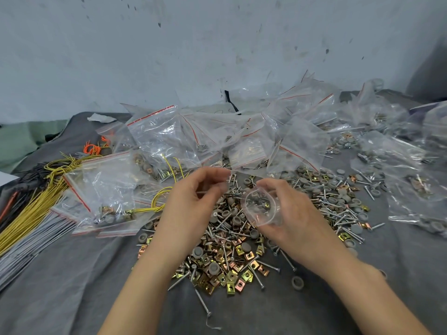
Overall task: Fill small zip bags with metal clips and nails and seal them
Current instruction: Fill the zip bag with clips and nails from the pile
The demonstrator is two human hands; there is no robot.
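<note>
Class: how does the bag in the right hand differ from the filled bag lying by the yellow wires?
The held bag is gripped by the right hand, its mouth spread round; the left bag lies untouched on the cloth, mouth flat. The held bag looks smaller. Both are clear plastic holding metal clips.

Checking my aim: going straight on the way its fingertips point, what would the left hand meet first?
Likely the left hand, pinching a nail, meets the zip bag the right hand holds open; depth unclear.
</note>
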